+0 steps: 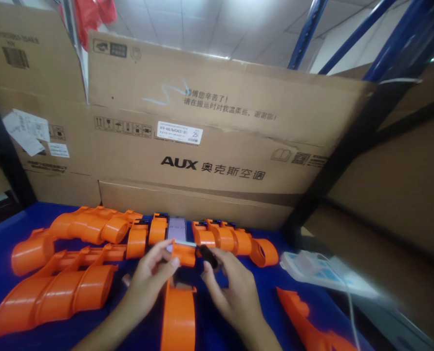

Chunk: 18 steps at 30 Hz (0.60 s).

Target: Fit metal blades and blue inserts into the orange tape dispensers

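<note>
In the middle of the head view, my left hand (153, 269) is closed on the end of an orange plastic piece (183, 254). A pale strip with a ridged edge (184, 243) runs along the top of that piece. My right hand (235, 282) pinches a short black object (207, 256) against the piece's right end; its exact kind is not clear. Just below the hands stands a larger orange curved plastic part (179, 314), its upper end partly hidden under the held piece.
Rows of orange curved parts (56, 292) lie on the blue table (136, 312) at left. More orange parts (224, 239) with dark clips stand behind my hands, beside a phone-like flat object (177, 229). A white box (308, 265) with a cable sits right. A cardboard wall (129, 161) closes the back.
</note>
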Available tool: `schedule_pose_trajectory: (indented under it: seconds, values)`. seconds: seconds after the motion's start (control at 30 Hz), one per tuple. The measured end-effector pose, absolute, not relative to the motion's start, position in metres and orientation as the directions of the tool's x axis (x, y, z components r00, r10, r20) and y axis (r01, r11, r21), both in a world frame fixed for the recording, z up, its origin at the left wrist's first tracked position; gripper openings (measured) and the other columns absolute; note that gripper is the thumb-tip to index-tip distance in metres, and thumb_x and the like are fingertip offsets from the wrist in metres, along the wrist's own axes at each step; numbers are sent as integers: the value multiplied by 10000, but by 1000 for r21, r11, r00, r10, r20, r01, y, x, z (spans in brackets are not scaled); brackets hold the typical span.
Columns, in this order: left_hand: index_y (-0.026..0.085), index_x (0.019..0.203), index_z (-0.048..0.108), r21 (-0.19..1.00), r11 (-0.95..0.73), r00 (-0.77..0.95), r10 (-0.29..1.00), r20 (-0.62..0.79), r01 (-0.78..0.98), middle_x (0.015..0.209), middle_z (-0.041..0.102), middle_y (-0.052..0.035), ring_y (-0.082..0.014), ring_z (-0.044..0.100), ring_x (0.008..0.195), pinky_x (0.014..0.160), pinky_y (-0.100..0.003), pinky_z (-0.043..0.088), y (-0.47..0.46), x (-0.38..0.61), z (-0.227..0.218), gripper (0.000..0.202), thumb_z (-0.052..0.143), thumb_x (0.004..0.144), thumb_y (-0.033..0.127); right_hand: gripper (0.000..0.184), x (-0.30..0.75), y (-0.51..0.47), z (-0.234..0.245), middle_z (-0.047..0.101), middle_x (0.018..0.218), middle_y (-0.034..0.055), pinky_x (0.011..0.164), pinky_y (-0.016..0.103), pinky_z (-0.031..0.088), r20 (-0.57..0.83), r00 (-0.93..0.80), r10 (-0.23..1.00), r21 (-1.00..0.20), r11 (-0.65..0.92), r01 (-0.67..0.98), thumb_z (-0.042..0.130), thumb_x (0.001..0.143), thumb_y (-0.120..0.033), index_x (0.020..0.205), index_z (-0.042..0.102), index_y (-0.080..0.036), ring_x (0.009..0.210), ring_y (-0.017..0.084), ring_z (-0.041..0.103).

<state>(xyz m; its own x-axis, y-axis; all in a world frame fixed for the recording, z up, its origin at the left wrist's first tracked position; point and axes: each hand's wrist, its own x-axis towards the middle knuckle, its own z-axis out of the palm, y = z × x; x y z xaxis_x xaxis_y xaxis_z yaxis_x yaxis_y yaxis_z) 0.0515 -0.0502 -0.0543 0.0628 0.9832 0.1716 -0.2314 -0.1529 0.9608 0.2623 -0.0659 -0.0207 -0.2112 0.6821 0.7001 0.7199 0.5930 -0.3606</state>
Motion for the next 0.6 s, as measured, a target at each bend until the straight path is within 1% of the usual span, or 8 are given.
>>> schedule_pose_trajectory:
  seconds: [0.07,0.17,0.4,0.6]
  values:
    - [240,1307,608,963,-143,109,979,171,-227,855,645,-2,-158,613,711,694,-280,513,-53,53,-53,515,731,840,421,263,259,-67,-21,694,953,63,745,319,518,715,-254,651,-359,654,666,588,954,-206,1217,593,-212,812,201,654]
    - [262,1330,568,963,-122,167,972,165,-239,911,639,-5,-128,597,646,644,-271,523,-56,54,-51,530,728,847,410,295,254,-69,-23,693,991,73,758,339,529,714,-275,643,-375,684,626,604,945,-199,1240,599,-219,866,221,653]
    - [264,1348,547,974,-118,216,963,160,-194,968,630,-31,-122,599,630,622,-276,535,-55,53,-56,568,741,833,409,301,248,-71,-26,666,874,58,709,323,544,722,-193,664,-439,656,614,596,951,-189,1250,629,-202,772,199,654]
    - [281,1375,512,972,-150,234,954,190,-179,1004,613,-37,-135,606,674,656,-296,541,-61,53,-52,559,708,864,398,337,249,-71,-26,674,862,60,696,316,558,731,-193,654,-427,660,619,598,950,-194,1285,628,-203,754,193,661]
